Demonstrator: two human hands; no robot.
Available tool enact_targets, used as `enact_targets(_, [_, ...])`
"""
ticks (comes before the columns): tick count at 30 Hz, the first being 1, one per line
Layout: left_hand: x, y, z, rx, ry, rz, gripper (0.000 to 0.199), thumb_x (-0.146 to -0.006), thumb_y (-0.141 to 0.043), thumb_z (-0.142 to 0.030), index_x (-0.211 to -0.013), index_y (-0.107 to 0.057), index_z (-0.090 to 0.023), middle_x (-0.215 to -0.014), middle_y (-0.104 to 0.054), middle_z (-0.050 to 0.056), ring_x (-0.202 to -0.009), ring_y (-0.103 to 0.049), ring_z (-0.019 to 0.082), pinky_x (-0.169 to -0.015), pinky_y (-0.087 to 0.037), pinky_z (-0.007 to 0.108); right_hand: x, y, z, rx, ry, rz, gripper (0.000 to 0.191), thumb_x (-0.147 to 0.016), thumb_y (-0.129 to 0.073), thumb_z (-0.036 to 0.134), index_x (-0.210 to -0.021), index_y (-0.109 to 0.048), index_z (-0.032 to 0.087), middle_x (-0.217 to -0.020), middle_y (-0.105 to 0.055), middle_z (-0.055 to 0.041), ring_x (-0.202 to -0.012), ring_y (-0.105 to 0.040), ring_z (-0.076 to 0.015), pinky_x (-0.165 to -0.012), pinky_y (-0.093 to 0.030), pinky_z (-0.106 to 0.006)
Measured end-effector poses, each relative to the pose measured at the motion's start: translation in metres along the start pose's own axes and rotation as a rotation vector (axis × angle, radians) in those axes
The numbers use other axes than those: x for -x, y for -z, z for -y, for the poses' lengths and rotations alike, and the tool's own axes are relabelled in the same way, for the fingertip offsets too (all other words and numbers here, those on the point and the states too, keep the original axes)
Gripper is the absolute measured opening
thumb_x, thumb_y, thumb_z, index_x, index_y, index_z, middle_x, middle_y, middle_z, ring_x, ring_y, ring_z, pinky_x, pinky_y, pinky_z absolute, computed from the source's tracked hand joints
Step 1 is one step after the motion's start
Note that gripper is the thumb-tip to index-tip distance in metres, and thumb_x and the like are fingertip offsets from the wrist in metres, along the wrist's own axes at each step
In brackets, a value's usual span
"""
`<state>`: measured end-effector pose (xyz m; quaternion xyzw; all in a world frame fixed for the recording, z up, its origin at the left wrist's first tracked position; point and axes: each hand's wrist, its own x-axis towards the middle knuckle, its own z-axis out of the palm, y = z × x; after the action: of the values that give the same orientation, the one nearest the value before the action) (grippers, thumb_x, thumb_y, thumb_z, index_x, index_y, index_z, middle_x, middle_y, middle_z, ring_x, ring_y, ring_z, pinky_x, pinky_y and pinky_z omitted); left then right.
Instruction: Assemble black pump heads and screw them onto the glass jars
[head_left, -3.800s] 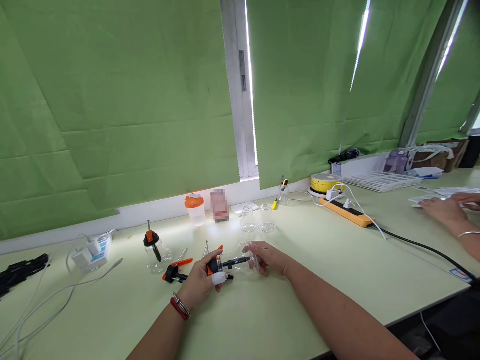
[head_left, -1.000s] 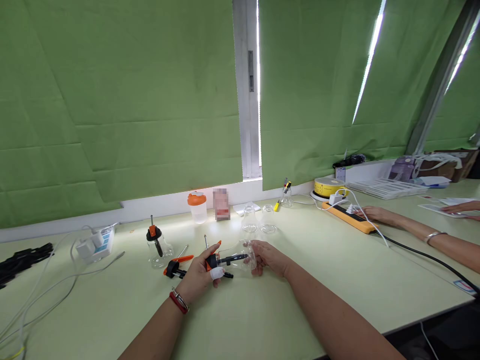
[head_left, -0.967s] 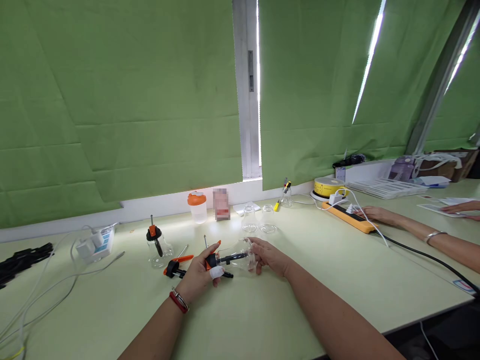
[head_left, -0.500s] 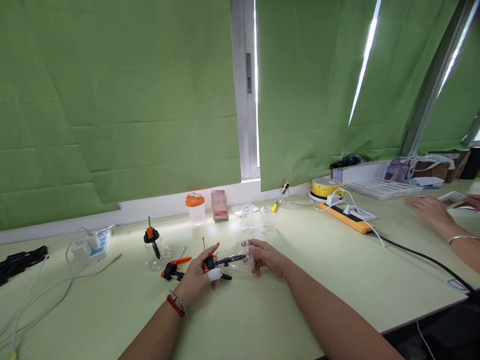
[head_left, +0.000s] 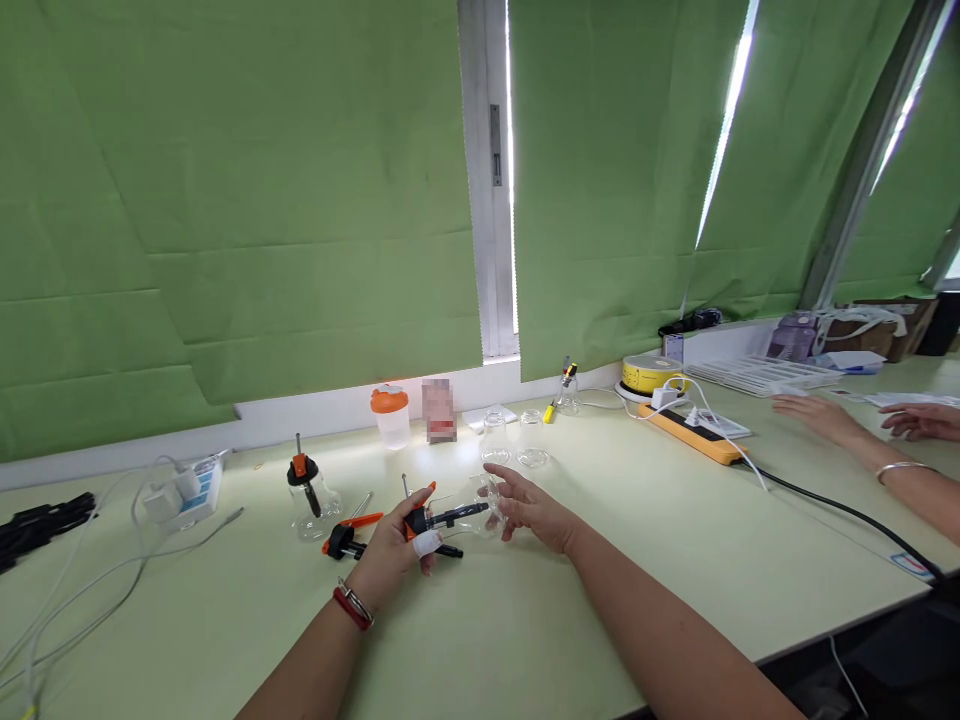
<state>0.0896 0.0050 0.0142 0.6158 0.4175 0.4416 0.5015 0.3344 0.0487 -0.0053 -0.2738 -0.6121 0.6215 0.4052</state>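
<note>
My left hand [head_left: 396,535], a white wrap on one finger, is closed around the black-and-orange lid [head_left: 417,522] of a clear glass bottle. The bottle [head_left: 466,495] lies on its side in the air, its base to the right, with the lid's black stem [head_left: 461,515] inside it. My right hand [head_left: 534,512] is at the base, fingers apart; whether the fingertips touch the glass I cannot tell. Beside my left hand lies a loose black lid [head_left: 341,542] with an orange lever. A lidded glass bottle [head_left: 306,500] stands upright at the left.
Two glass bottles [head_left: 533,440] stand behind my hands, near an orange-lidded cup [head_left: 391,418]. White cables and a power strip [head_left: 199,490] lie at left; an orange power strip [head_left: 694,436] lies at right. Another person's hands [head_left: 821,418] rest on the table at far right.
My right hand's fingers have loosened and spread from the bottle's base. The left hand keeps its hold on the lid. The other person's hands have shifted and no longer hold the flat item.
</note>
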Motion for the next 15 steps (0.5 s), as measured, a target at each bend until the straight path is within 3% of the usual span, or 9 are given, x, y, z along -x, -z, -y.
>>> enact_targets(4, [-0.0005, 0.0005, 0.0007, 0.005, -0.003, 0.017, 0.075, -0.070, -0.069, -0.032, -0.135, -0.037, -0.015, -0.066, -0.048, -0.006, -0.049, -0.051, 0.010, -0.047, -0.049, 0.028, -0.0005, 0.0001, -0.0001, 0.010, 0.004, 0.038, 0.072, -0.071, -0.071, 0.042, -0.132, -0.038, 0.025, -0.108, -0.055, -0.0083, -0.074, -0.063, -0.0160, -0.056, -0.050, -0.026])
enact_targets(8, [0.0005, 0.0003, -0.0015, -0.010, 0.004, 0.025, 0.078, -0.069, -0.070, -0.033, -0.137, -0.036, -0.014, -0.064, -0.049, -0.006, -0.049, -0.050, 0.010, -0.049, -0.049, 0.028, -0.0009, -0.0019, -0.0003, 0.037, -0.037, 0.013, 0.064, -0.074, -0.066, 0.046, -0.128, -0.041, 0.023, -0.092, -0.059, -0.0040, -0.058, -0.062, -0.0125, -0.051, -0.047, -0.025])
enact_targets(15, [0.0021, 0.0001, -0.0038, -0.050, 0.021, 0.038, 0.082, -0.069, -0.070, -0.035, -0.139, -0.034, -0.012, -0.056, -0.051, -0.007, -0.046, -0.050, 0.011, -0.049, -0.047, 0.028, -0.0004, -0.0051, 0.0030, 0.109, -0.098, -0.016, 0.051, -0.080, -0.053, 0.056, -0.113, -0.049, 0.018, -0.083, -0.066, -0.0044, -0.041, -0.048, -0.0058, -0.041, -0.035, -0.020])
